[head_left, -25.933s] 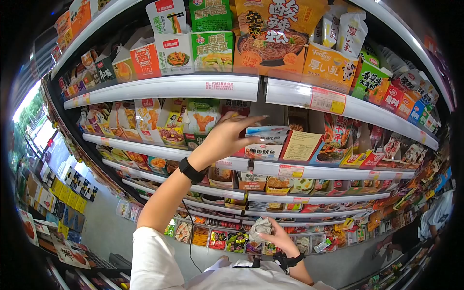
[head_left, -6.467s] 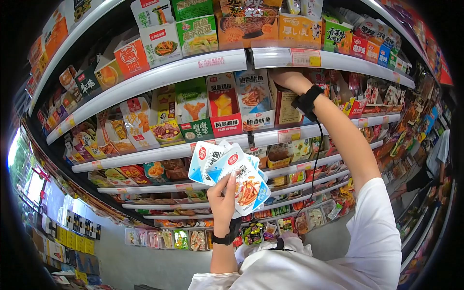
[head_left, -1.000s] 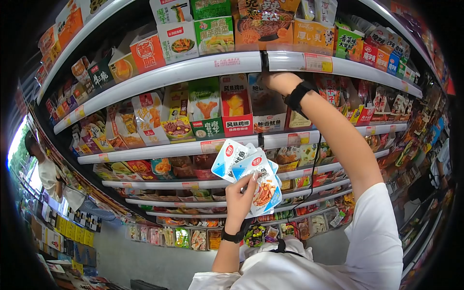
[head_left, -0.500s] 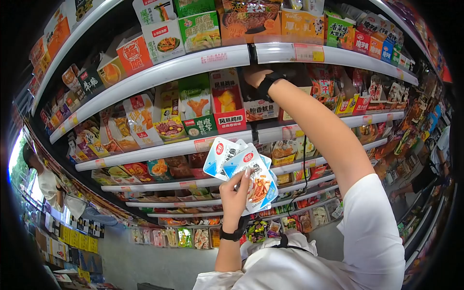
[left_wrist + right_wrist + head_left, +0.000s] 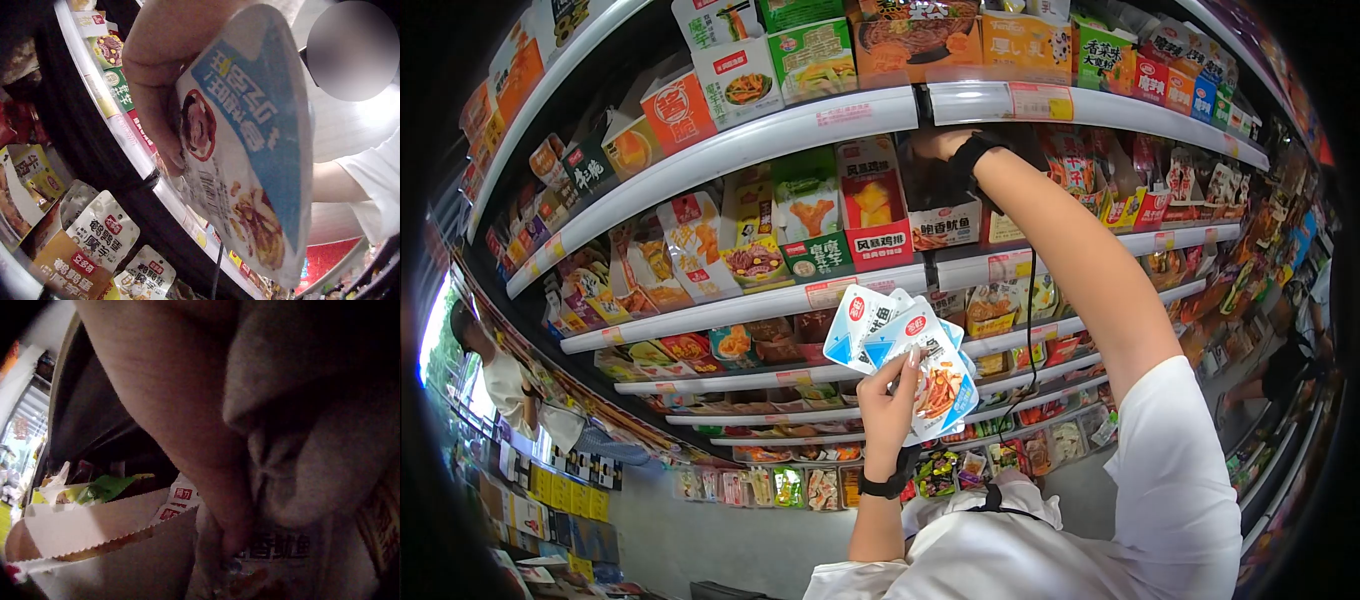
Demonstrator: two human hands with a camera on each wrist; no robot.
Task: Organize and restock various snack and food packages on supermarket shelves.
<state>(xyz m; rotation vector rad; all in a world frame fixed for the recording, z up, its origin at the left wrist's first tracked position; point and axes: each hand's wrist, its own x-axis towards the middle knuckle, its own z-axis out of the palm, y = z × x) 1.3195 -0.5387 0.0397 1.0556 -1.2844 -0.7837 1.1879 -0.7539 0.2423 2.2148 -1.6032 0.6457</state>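
My left hand (image 5: 888, 405) pinches a fan of white-and-blue packets (image 5: 940, 385) in front of the lower shelves. The left wrist view shows one packet (image 5: 250, 150) close up beside the curled fingers (image 5: 165, 147). My right hand (image 5: 945, 145) reaches into the shelf above a white box (image 5: 945, 226), its fingertips hidden in the head view. In the right wrist view, a bunched grey cloth (image 5: 294, 437) lies against this hand (image 5: 187, 406), and a finger points down at a dark-lettered packet (image 5: 281, 550). The image there is dim.
A white shelf edge (image 5: 1090, 104) runs just above my right wrist. A red box (image 5: 882, 243) stands left of the white one. A black cable (image 5: 1031, 330) hangs below the right forearm. Another person (image 5: 500, 375) is at the far left.
Earliest, my left hand was at the shelf and my right held the cloth low; now the left holds packets and the right is in the shelf. The upright squid packet in the white box no longer shows.
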